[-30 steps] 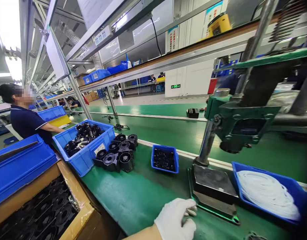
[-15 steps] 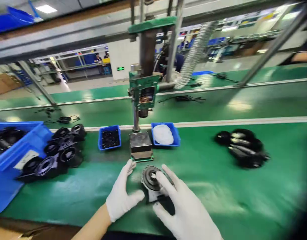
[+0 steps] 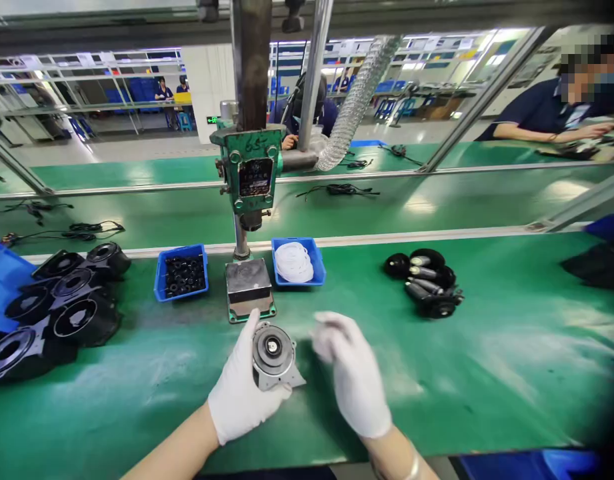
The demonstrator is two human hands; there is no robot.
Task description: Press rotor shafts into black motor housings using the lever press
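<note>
A round grey motor housing (image 3: 274, 348) with stepped rings, a small bore at its centre and a flat flange sits in my left hand (image 3: 244, 387). My gloved fingers and thumb close around its left and lower edge, just in front of the press base. To the right of it, apart from the housing, my right hand (image 3: 351, 373) hovers over the green bench with its fingers bent inward. Motion smears those fingertips, and whether anything is between them cannot be seen. Both hands wear white gloves.
A green bench press (image 3: 254, 173) stands over its metal block (image 3: 248, 280). Beside it are blue trays of black rings (image 3: 184, 272) and white rings (image 3: 294, 261). Black housings (image 3: 77, 287) crowd the left; black motor parts (image 3: 427, 283) lie right. A co-worker (image 3: 537, 113) sits beyond.
My left hand has taken hold of the housing. My right hand has come off it and moved away to the right, its fingers now curled. The view has turned slightly.
</note>
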